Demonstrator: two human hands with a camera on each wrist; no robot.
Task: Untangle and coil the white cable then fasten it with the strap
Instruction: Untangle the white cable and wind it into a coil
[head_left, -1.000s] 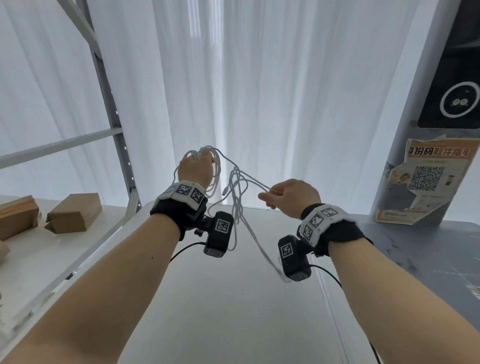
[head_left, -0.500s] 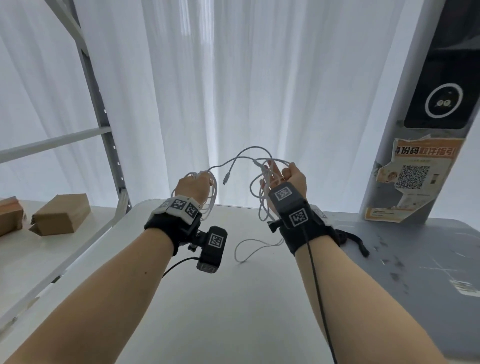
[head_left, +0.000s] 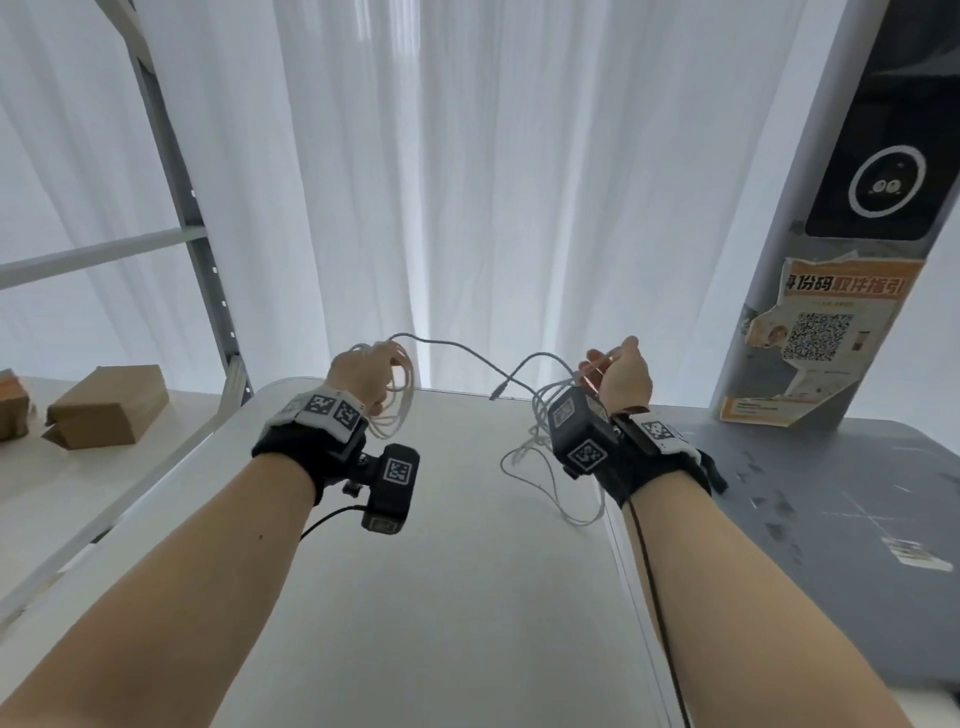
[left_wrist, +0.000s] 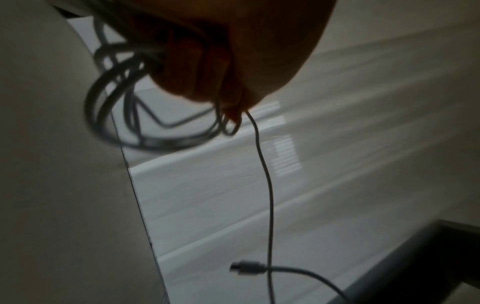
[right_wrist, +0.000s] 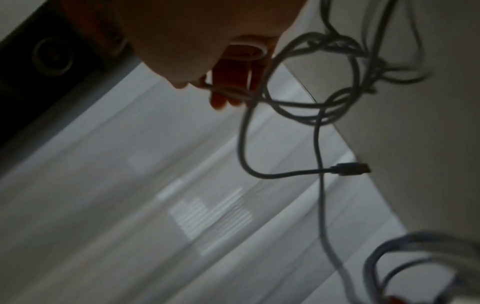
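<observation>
1. Head view: both hands are raised above the pale tabletop (head_left: 467, 597). The left hand (head_left: 363, 376) is closed round several round loops of the thin white cable (head_left: 457, 351); the right hand (head_left: 621, 379) pinches tangled strands. A slack span sags between them.
2. Left wrist view: fingers (left_wrist: 207, 61) clench the smooth loops; if that clench loosens, the coil would likely spring apart.
3. Right wrist view: the metal-tipped plug (right_wrist: 350, 169) dangles free through crossing loops; pulling could tighten a knot.

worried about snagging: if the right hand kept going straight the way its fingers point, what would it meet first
Probably nothing close: the right hand points up and away toward the white curtain, which looks well beyond it. Depth is unclear.
</observation>
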